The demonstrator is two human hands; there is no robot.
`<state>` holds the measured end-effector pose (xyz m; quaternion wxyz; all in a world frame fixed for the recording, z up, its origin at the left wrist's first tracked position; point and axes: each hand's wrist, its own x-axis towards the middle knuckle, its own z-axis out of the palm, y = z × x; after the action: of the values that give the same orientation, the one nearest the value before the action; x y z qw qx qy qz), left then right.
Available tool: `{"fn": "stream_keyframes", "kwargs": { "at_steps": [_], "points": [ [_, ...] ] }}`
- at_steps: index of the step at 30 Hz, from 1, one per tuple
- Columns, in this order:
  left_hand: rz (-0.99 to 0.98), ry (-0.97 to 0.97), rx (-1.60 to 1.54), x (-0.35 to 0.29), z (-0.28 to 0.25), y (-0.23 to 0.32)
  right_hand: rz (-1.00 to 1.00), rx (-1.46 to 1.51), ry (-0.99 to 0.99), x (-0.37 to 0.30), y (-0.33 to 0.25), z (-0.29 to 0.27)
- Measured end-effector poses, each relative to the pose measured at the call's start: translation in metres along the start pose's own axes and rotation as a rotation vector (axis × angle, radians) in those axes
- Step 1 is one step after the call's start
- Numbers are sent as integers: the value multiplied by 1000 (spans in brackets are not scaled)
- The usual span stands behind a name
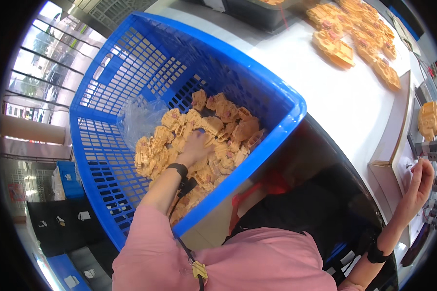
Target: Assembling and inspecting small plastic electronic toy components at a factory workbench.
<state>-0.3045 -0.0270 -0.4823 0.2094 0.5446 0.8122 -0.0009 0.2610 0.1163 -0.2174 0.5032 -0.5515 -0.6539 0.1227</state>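
My left hand (197,148) reaches down into a deep blue plastic basket (272,77). Its fingers press in among the heap of tan moulded plastic parts (223,109), and their tips are lost between the pieces. Whether it grips one of them I cannot tell. Far to the right, my right hand (421,180) is closed, with bent fingers and the thumb drawn together beside a bench fixture (427,151). Anything between those fingertips is too small to make out. Just beyond that hand, a single tan plastic part (429,120) sits on the fixture.
Several tan parts (354,34) lie on the white table (320,92), and a black tray (267,17) stands at its far edge. A crumpled clear plastic bag (140,121) rests inside the basket. A low partition (395,128) borders the fixture. Black and blue bins (58,223) stand at left.
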Motion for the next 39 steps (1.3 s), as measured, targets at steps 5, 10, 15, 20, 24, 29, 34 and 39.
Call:
{"fn": "stream_keyframes", "kwargs": {
  "at_steps": [5,10,15,20,24,29,34,39],
  "points": [
    [81,-355,-407,-9,35,47,-9,-17,-16,2,1,0],
    [194,-494,-378,4,66,24,-43,-1,-36,1,-3,4],
    [102,-645,-645,-13,-1,58,-77,-11,-26,-1,-2,-3],
    [22,-558,-791,-29,-19,61,-30,144,-64,-3,4,3],
    [384,-549,-365,-25,-69,39,-37,139,-111,-1,-10,11],
    [-63,-521,-855,-40,-152,23,-57,162,-108,2,-9,11],
    [194,-320,-1523,-56,-240,65,-114,190,-112,4,-23,10],
    [554,-511,-1844,-74,-285,152,-145,297,-59,2,-32,6]
  ]
}}
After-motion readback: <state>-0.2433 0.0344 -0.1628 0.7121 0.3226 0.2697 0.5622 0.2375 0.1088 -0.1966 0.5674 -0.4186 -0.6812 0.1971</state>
